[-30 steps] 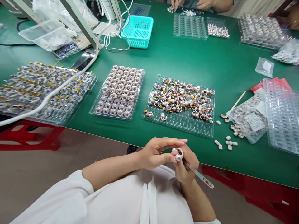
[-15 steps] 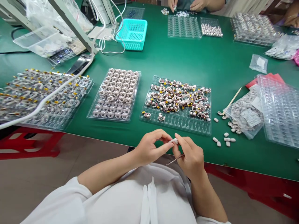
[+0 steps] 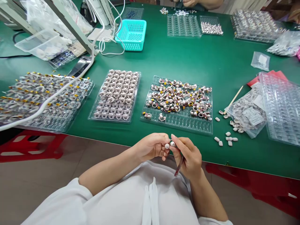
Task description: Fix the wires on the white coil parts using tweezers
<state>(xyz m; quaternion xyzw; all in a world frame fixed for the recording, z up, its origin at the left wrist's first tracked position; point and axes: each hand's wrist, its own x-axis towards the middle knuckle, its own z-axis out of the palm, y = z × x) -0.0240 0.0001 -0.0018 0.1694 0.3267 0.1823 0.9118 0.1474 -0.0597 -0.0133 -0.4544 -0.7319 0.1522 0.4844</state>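
My left hand (image 3: 152,146) and my right hand (image 3: 189,156) meet at the near edge of the green table (image 3: 187,59). Between their fingertips is a small white earbud-like part (image 3: 170,144); both hands pinch it. A thin metal tool (image 3: 179,165) also sits in the right hand, pointing down toward my lap. Just beyond the hands lies a clear tray (image 3: 178,123) heaped with loose small parts with yellow bits. Left of it a second clear tray (image 3: 116,95) holds neat rows of the same parts.
A large stack of filled trays (image 3: 44,97) and a white hose (image 3: 58,89) lie at far left. Loose white caps (image 3: 226,139), a bag of caps (image 3: 247,114) and empty trays (image 3: 282,109) are at right. A teal basket (image 3: 132,34) stands behind; another person's hands (image 3: 194,3) work across the table.
My hands lifted from my lap to the table edge. The right hand turned the tool from pointing right to hanging down, and both hands closed in on the small part.
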